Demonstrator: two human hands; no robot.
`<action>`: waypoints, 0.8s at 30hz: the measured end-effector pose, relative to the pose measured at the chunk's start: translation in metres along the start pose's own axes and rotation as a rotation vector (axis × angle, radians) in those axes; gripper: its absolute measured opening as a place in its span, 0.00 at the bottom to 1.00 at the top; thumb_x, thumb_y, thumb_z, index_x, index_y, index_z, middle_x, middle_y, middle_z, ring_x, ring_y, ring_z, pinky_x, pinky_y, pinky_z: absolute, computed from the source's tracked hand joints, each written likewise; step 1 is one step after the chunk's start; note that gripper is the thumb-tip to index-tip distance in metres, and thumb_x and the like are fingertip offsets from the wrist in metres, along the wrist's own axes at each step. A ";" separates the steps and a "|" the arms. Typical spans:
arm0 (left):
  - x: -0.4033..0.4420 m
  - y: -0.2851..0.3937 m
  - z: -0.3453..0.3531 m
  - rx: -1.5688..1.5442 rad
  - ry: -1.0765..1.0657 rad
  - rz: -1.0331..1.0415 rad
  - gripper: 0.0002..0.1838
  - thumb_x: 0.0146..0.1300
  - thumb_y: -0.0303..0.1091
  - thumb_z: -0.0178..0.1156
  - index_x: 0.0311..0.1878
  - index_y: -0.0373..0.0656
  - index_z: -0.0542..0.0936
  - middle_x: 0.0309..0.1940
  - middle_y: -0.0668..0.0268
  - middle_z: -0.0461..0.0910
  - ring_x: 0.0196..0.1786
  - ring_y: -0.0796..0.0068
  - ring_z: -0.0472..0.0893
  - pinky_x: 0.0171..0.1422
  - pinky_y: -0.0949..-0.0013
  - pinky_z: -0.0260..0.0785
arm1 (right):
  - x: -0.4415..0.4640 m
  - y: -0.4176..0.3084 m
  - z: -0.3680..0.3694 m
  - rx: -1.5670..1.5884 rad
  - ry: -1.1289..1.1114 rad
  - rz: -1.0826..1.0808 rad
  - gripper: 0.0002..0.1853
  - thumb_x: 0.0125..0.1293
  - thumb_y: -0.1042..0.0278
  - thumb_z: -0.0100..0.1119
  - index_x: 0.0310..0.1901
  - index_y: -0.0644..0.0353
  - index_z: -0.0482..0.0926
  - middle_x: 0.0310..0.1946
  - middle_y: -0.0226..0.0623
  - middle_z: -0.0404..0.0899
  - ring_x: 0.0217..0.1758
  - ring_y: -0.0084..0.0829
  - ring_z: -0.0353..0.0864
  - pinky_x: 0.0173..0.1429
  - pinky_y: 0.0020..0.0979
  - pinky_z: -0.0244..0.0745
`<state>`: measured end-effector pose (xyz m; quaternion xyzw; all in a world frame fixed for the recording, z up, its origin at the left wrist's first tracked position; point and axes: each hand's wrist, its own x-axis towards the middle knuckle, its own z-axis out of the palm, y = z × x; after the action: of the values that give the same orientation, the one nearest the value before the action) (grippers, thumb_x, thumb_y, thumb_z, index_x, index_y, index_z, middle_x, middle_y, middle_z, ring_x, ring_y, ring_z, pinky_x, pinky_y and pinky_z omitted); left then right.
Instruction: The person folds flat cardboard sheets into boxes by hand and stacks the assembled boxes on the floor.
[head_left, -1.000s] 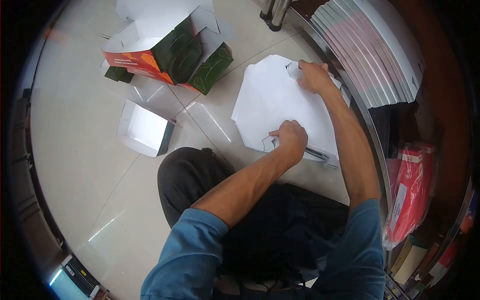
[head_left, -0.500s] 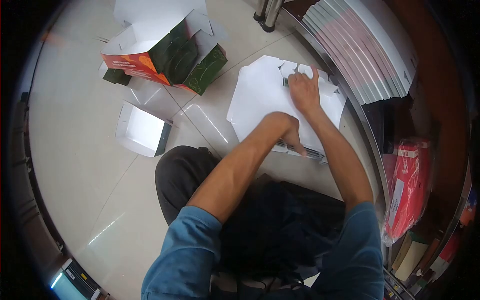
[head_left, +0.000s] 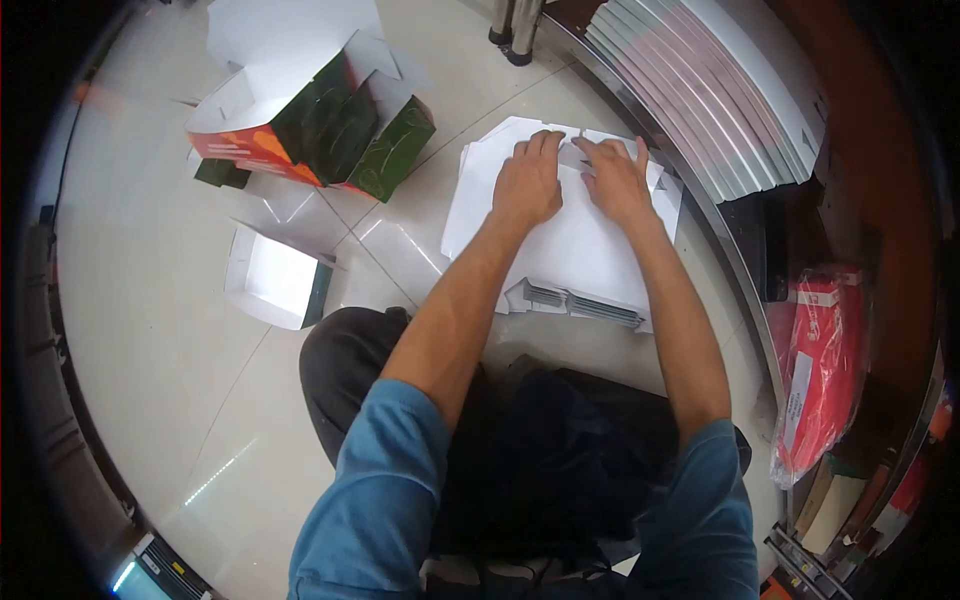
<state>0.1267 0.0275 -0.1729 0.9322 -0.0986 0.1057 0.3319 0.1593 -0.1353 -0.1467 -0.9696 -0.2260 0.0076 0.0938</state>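
Note:
A pile of flat white cardboard box blanks (head_left: pixel 590 250) lies on the floor in front of my crossed legs. Both hands are at its far edge, working on the top blank. My left hand (head_left: pixel 530 185) has its fingers bent over the far flap, closed on it; its thumb is mostly hidden. Just to the right, my right hand (head_left: pixel 615 182) has index finger and thumb at the neighbouring flap, its little finger sticking out. A narrow grey gap shows between the hands. The layered edges of the lower blanks are visible at the near side.
Up left stands a partly folded red and green box (head_left: pixel 350 130) with a white inside. Below it sits a small open white tray-like box (head_left: pixel 278 280). A metal shelf at the right holds stacked cardboard (head_left: pixel 710 95) and a red package in clear plastic (head_left: pixel 822 370).
My left hand has moved from the pile's near edge to its far edge, beside my right hand. The right hand stays at the far flaps, its fingers now lower. The view has shifted slightly.

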 end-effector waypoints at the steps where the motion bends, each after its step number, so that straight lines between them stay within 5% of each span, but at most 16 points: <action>1: 0.008 -0.005 0.007 -0.047 0.061 0.048 0.30 0.55 0.27 0.63 0.64 0.43 0.69 0.54 0.53 0.78 0.51 0.47 0.79 0.57 0.52 0.74 | 0.003 0.006 -0.004 0.040 -0.025 0.008 0.30 0.60 0.70 0.64 0.66 0.48 0.71 0.59 0.34 0.77 0.69 0.35 0.68 0.76 0.59 0.41; 5: 0.041 -0.017 0.013 -0.109 -0.178 -0.132 0.21 0.56 0.31 0.65 0.55 0.43 0.78 0.35 0.54 0.84 0.49 0.52 0.81 0.51 0.54 0.73 | 0.009 0.035 0.001 0.204 -0.097 0.112 0.32 0.63 0.64 0.64 0.70 0.45 0.68 0.70 0.36 0.65 0.75 0.40 0.58 0.77 0.52 0.46; 9: 0.047 -0.015 0.010 -0.080 -0.258 -0.234 0.18 0.55 0.32 0.66 0.50 0.41 0.79 0.38 0.53 0.84 0.47 0.52 0.82 0.50 0.55 0.73 | -0.005 0.059 0.028 0.239 -0.023 0.090 0.27 0.68 0.59 0.59 0.69 0.41 0.71 0.71 0.36 0.63 0.75 0.42 0.57 0.77 0.52 0.48; 15: 0.055 -0.010 0.005 -0.086 -0.230 -0.033 0.19 0.53 0.29 0.65 0.51 0.45 0.81 0.37 0.53 0.84 0.46 0.51 0.83 0.50 0.54 0.76 | -0.016 0.058 0.052 0.071 0.115 0.035 0.23 0.73 0.54 0.48 0.68 0.39 0.73 0.73 0.34 0.61 0.77 0.42 0.54 0.79 0.54 0.42; 18: 0.065 -0.002 -0.001 0.094 -0.427 0.056 0.19 0.53 0.29 0.64 0.51 0.44 0.79 0.35 0.53 0.85 0.43 0.51 0.84 0.47 0.55 0.77 | -0.018 0.052 0.054 0.053 0.152 0.062 0.22 0.73 0.54 0.46 0.67 0.37 0.73 0.74 0.33 0.60 0.77 0.41 0.54 0.80 0.55 0.39; 24: 0.018 0.003 0.007 0.167 -0.322 0.202 0.14 0.54 0.27 0.61 0.46 0.41 0.77 0.35 0.53 0.84 0.41 0.51 0.83 0.46 0.50 0.75 | -0.017 0.051 0.053 0.099 0.157 0.084 0.22 0.74 0.53 0.47 0.68 0.34 0.72 0.74 0.32 0.60 0.77 0.40 0.54 0.80 0.54 0.39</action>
<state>0.1437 0.0186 -0.1717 0.9466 -0.2344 -0.0042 0.2214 0.1634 -0.1784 -0.2090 -0.9700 -0.1764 -0.0536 0.1584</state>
